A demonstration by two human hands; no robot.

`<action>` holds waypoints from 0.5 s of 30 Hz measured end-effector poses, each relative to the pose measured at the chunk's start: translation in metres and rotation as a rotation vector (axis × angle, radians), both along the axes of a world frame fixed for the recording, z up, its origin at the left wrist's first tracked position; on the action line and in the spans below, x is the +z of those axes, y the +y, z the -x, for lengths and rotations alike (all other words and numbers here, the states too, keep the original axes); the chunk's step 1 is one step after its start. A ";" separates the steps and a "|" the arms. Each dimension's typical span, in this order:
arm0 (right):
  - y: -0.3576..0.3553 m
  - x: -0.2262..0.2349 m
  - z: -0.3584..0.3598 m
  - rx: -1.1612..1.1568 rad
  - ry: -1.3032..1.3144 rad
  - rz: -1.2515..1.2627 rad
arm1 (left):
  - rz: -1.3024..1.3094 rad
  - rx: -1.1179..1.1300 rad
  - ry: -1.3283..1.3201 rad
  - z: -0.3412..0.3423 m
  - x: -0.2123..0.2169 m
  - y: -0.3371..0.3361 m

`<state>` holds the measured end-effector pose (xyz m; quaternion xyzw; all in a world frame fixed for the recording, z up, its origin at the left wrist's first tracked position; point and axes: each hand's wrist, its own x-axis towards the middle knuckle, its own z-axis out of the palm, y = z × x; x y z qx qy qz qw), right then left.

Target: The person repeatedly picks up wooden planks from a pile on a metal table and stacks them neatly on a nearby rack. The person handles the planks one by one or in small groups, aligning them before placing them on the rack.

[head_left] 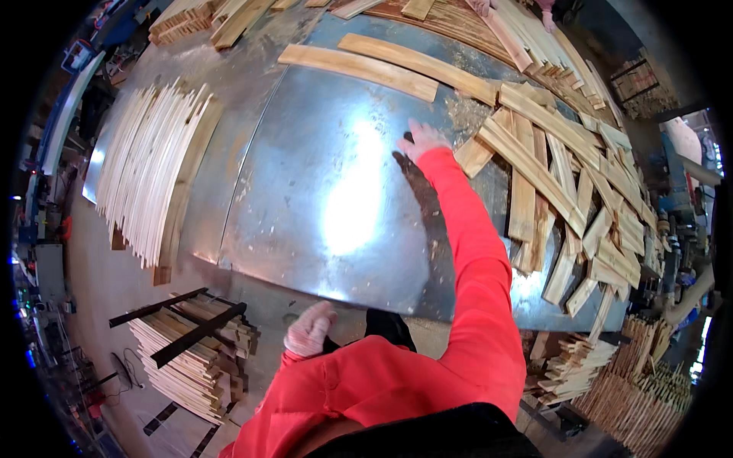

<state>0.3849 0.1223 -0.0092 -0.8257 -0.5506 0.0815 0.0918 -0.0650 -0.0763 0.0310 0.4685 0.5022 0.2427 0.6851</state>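
Observation:
My right hand (426, 143), in a pale glove and a red sleeve, reaches out over the metal-topped table (305, 153). Its fingers are apart, and nothing shows in them. Beyond it lie two long wooden boards (359, 71), one slightly overlapping the other's line. To its right spreads a jumbled pile of wooden boards (531, 168), the closest ends a short way from the hand. My left hand (309, 330), also gloved, hangs by the table's front edge close to my body. Its fingers are curled in, with nothing visible in them.
At the table's left stands a row of narrow strips (153, 168) packed side by side. Below it, stacked boards (183, 359) sit with dark metal bars. More stacks (580, 366) stand at lower right. Another person's gloved hand (547, 17) is at far boards (527, 46).

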 end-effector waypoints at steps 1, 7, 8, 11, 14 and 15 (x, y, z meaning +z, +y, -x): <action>0.031 -0.002 -0.021 0.002 -0.031 -0.059 | -0.028 -0.049 -0.019 -0.012 -0.006 0.004; 0.140 -0.002 -0.110 -0.032 -0.249 0.134 | -0.015 0.037 0.089 -0.125 0.001 0.080; 0.146 -0.011 -0.118 -0.040 -0.277 0.174 | -0.015 0.027 0.157 -0.140 0.008 0.101; 0.162 -0.010 -0.119 0.087 -0.175 0.310 | 0.056 -0.087 -0.024 -0.164 -0.035 0.154; 0.164 0.031 -0.125 0.290 0.368 0.742 | -0.371 -0.324 0.094 -0.230 -0.078 0.214; 0.134 0.020 -0.125 0.426 0.696 0.667 | 0.159 -0.058 -0.210 -0.248 -0.068 0.218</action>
